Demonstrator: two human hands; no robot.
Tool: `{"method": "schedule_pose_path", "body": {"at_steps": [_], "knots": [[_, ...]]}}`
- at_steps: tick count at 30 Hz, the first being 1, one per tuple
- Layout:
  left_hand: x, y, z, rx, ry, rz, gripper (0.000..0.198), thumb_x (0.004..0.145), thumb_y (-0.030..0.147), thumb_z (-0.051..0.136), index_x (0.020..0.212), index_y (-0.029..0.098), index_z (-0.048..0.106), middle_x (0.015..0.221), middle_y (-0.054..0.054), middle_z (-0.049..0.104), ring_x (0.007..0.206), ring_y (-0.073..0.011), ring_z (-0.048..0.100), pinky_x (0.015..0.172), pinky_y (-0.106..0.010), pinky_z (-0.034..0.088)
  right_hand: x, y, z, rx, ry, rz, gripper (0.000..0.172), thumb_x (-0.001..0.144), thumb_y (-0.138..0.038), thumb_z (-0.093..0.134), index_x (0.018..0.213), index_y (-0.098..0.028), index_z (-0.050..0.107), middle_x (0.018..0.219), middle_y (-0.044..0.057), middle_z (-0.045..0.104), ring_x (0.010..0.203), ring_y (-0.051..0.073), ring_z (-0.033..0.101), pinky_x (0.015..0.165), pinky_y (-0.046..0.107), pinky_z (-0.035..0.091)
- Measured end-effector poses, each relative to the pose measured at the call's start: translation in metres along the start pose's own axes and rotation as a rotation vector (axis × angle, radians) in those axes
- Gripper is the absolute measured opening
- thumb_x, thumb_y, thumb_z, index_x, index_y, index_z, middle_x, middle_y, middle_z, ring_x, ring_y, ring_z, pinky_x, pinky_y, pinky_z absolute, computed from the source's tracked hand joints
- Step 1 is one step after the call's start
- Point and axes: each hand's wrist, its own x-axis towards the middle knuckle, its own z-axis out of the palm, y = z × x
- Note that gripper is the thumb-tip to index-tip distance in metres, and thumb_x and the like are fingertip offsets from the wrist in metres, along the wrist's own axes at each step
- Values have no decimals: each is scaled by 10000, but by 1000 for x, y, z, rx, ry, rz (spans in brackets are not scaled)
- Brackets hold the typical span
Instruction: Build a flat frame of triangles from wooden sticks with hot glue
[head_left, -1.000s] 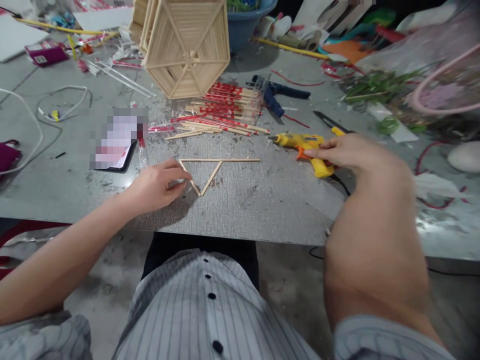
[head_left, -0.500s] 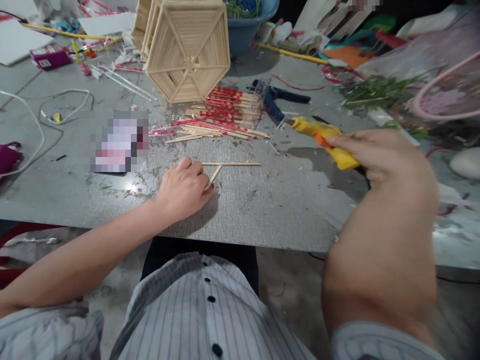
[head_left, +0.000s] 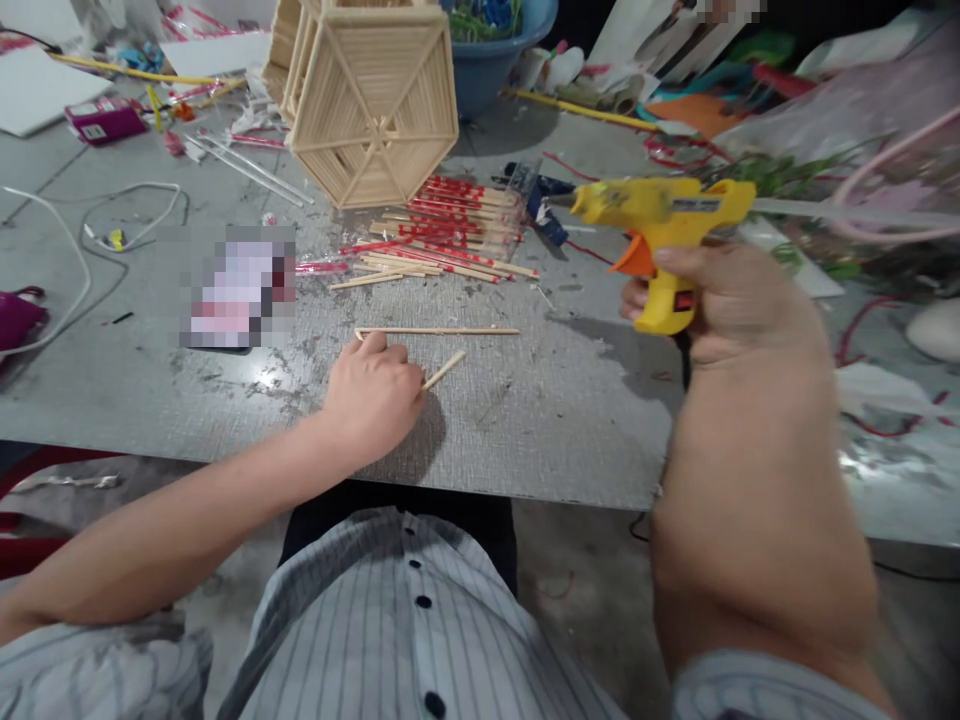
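Note:
My right hand (head_left: 724, 300) grips a yellow glue gun (head_left: 660, 225) by its handle, lifted above the grey table (head_left: 525, 420), nozzle pointing left. My left hand (head_left: 373, 393) is closed over the near end of a short wooden stick (head_left: 444, 370) lying on the table. A longer wooden stick (head_left: 442, 331) lies flat just beyond its fingers. The sticks' joints under the hand are hidden.
A hexagonal stick structure (head_left: 373, 100) stands at the back. A pile of red-wrapped chopsticks (head_left: 442, 235) lies before it. A phone (head_left: 236, 285), white cables (head_left: 82, 250), a dark glue gun (head_left: 544, 195), a blue basin (head_left: 495, 40) and craft clutter (head_left: 787, 170) surround the work spot.
My right hand picked the glue gun off the table and raised it, nozzle turned left. My left hand slid right over the small stick triangle, shifting the short stick.

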Motion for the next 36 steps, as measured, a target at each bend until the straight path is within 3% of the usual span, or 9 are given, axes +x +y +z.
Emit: {"method": "schedule_pose_path", "body": {"at_steps": [5,10,14,18,21,24,26,30,36], "knots": [[-13,10,7,3,138,126,181,818,163,656,645,175,705,679,-79,657,800,-264,586,637,-371,412,-6,0,11,13,-54,35,358,461,-241,757,795,-221,630,628,-47,658,441,130,568,428,266,449],[-30,12,19,-32,324,313,202,855,150,657,655,180,659,686,-55,638,735,-219,545,608,-348,408,-16,3,21,-46,-329,-45,286,637,-260,749,900,-229,639,821,5,756,443,117,587,464,261,455],[-29,-18,10,-178,360,404,242,952,201,517,800,170,702,772,-50,682,723,-177,551,676,-312,463,-24,7,28,-113,-472,-24,244,656,-267,774,858,-211,650,811,30,754,450,119,584,456,262,451],[-17,-65,3,-294,388,341,199,919,191,519,942,154,713,856,-69,705,775,-173,608,738,-310,485,-28,11,29,-185,-618,-12,286,661,-316,789,909,-224,679,798,26,727,470,121,570,432,262,445],[-9,-84,9,-311,245,379,202,927,247,542,947,196,737,892,-64,699,802,-175,605,752,-305,487,-28,13,29,-330,-770,4,254,699,-404,771,880,-239,704,811,22,708,520,126,575,449,266,472],[-5,-86,17,-306,133,406,217,947,303,548,969,238,754,949,-62,697,852,-177,605,770,-295,484,-31,12,35,-448,-876,-56,286,711,-490,764,872,-259,712,826,24,701,652,172,636,518,289,523],[-4,-84,20,-300,121,409,234,956,330,539,962,246,757,957,-63,695,866,-181,604,782,-300,481,-36,11,40,-510,-902,-145,296,716,-529,758,857,-276,696,800,19,682,707,191,649,546,298,534],[-4,-85,19,-319,149,406,266,952,315,500,921,243,754,941,-66,696,836,-182,599,780,-313,478,-48,9,49,-678,-952,-368,284,762,-546,705,786,-280,607,665,-14,625,545,158,574,469,294,468],[-8,-91,12,-298,129,342,316,811,198,465,898,254,764,750,-44,652,695,-176,567,661,-301,456,-59,12,47,-871,-998,-558,156,849,-429,629,889,-279,610,717,-11,667,552,151,591,524,291,453]]}}
